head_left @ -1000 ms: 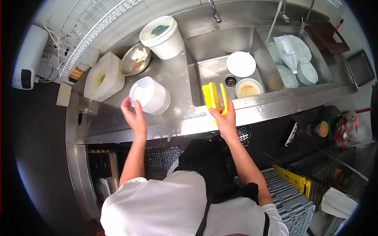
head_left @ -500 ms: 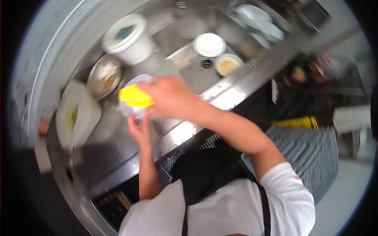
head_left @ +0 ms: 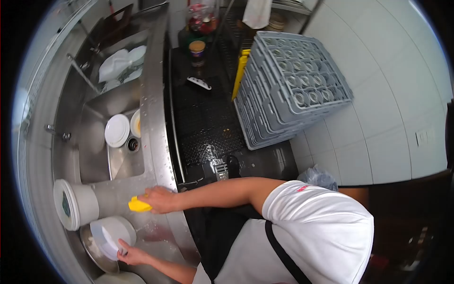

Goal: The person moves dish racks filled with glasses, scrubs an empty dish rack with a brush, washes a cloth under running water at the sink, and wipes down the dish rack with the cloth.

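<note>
My left hand (head_left: 132,254) grips the rim of a white plastic tub (head_left: 124,228), which is tilted over the steel counter. My right hand (head_left: 163,199) is closed around a yellow sponge (head_left: 140,204), held above the counter and apart from the tub. A metal bowl (head_left: 100,259) sits partly hidden behind the tub. Beside it stands a large white bucket (head_left: 86,206) with a green item on its top.
In the sink (head_left: 97,158) lie a white round dish (head_left: 117,130) and a bowl (head_left: 136,124) near the drain. A farther basin holds dishes (head_left: 115,66). Stacked grey racks of glasses (head_left: 293,85) stand on the floor right of a wet black mat (head_left: 203,123).
The view has swung right, bringing the glass racks fully into sight. My right hand and the sponge have come away from the tub, which my left hand still holds.
</note>
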Action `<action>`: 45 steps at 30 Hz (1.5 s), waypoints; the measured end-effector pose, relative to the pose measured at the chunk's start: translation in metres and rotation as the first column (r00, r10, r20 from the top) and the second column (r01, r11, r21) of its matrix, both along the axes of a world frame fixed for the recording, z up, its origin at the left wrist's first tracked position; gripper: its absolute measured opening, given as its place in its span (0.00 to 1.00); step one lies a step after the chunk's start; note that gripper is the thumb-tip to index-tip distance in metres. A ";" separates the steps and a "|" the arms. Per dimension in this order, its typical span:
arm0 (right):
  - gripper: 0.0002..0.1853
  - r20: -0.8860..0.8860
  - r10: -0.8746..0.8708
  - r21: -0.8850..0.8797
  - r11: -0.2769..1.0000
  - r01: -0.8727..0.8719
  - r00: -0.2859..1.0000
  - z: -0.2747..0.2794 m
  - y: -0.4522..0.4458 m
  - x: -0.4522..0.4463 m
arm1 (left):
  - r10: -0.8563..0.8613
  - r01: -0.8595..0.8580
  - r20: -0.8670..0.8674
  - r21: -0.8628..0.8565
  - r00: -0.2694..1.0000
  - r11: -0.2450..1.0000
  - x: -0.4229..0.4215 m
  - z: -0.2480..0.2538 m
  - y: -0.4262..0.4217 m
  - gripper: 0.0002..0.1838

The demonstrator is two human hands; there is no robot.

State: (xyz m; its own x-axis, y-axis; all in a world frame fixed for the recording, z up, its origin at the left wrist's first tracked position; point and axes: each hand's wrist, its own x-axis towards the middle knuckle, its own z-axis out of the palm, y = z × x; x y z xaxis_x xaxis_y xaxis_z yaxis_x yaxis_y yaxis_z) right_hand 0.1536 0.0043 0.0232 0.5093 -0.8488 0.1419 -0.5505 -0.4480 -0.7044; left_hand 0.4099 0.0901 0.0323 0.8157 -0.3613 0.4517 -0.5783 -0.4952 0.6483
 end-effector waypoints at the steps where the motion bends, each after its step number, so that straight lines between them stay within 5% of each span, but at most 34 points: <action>1: 0.38 -0.035 0.016 -0.050 0.999 -0.018 0.999 0.001 0.002 -0.001 | 0.030 -0.030 0.040 -0.012 0.999 0.999 -0.006 0.007 0.000 0.29; 4: 0.38 0.095 -0.116 -0.349 0.926 0.142 0.989 0.014 0.012 -0.023 | 0.009 0.023 0.139 -0.226 0.990 0.974 -0.033 0.023 -0.003 0.30; 6: 0.35 0.239 -0.191 -0.299 0.918 0.259 0.952 0.025 0.011 -0.069 | -0.115 0.216 0.253 -0.416 0.960 0.884 -0.028 0.011 -0.015 0.37; 9: 0.29 0.336 -0.437 -0.093 0.866 0.492 0.834 0.063 0.018 -0.189 | -0.344 0.398 0.201 -0.528 0.917 0.751 -0.085 0.029 -0.042 0.35; 10: 0.26 0.418 -0.612 -0.124 0.694 0.710 0.671 0.053 0.028 -0.225 | -0.427 0.460 0.192 -0.532 0.883 0.711 -0.106 0.037 -0.053 0.32; 12: 0.18 0.584 -0.784 0.283 0.439 0.853 0.209 0.030 0.060 -0.308 | -0.628 0.607 0.206 -0.591 0.750 0.531 -0.137 0.041 -0.081 0.30; 15: 0.16 0.481 -0.833 0.225 -0.183 0.957 -0.273 -0.025 0.131 -0.432 | -0.871 0.740 0.130 -0.595 0.474 0.314 -0.201 0.055 -0.124 0.25; 16: 0.19 0.500 -0.720 0.413 -0.289 0.863 -0.481 -0.043 0.154 -0.469 | -0.935 0.798 0.103 -0.559 0.338 0.227 -0.225 0.058 -0.139 0.26; 19: 0.25 0.509 -0.544 0.557 -0.384 0.737 -0.668 -0.019 0.191 -0.528 | -0.998 0.912 0.028 -0.409 0.050 0.034 -0.311 0.069 -0.195 0.38; 25: 0.30 0.501 -0.459 0.661 -0.344 0.666 -0.734 -0.004 0.155 -0.610 | -0.898 0.890 -0.135 -0.258 -0.419 -0.376 -0.521 0.081 -0.310 0.45; 26: 0.34 0.418 -0.424 0.673 -0.450 0.587 -0.804 -0.002 0.147 -0.615 | -0.857 0.863 -0.167 -0.240 -0.487 -0.444 -0.560 0.083 -0.326 0.45; 31: 0.34 0.383 -0.360 0.675 -0.519 0.524 -0.850 0.001 0.137 -0.619 | -0.589 0.609 -0.176 -0.094 -0.789 -0.788 -0.756 0.117 -0.358 0.32; 33: 0.31 0.367 -0.343 0.745 -0.449 0.494 -0.865 0.005 0.136 -0.622 | -0.564 0.550 -0.126 0.127 -0.816 -0.825 -0.832 0.131 -0.368 0.30; 38: 0.16 0.279 -0.303 0.631 -0.658 0.412 -0.911 0.007 0.127 -0.635 | -0.528 0.461 -0.255 0.280 -0.810 -0.842 -1.020 0.095 -0.427 0.39; 39: 0.15 0.290 -0.274 0.660 -0.636 0.399 -0.917 0.011 0.126 -0.635 | -0.514 0.444 -0.414 0.261 -0.751 -0.858 -1.049 0.086 -0.434 0.41; 41: 0.15 0.317 -0.202 0.712 -0.594 0.373 -0.927 0.016 0.121 -0.635 | -0.198 0.301 -0.833 0.040 -0.516 -0.953 -1.101 0.062 -0.453 0.43; 45: 0.15 0.281 -0.083 0.735 -0.622 0.270 -0.956 0.032 0.105 -0.638 | -0.212 0.298 -0.793 0.040 -0.571 -0.954 -1.129 0.033 -0.454 0.30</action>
State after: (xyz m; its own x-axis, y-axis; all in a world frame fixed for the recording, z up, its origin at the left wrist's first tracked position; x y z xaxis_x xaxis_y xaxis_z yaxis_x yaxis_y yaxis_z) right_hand -0.4847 0.1097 0.0555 -0.7000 0.5962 -0.3931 0.3254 -0.2238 -0.9187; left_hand -0.7193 -0.3638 0.0650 -0.9191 0.0749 -0.3869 -0.3134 0.4564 0.8328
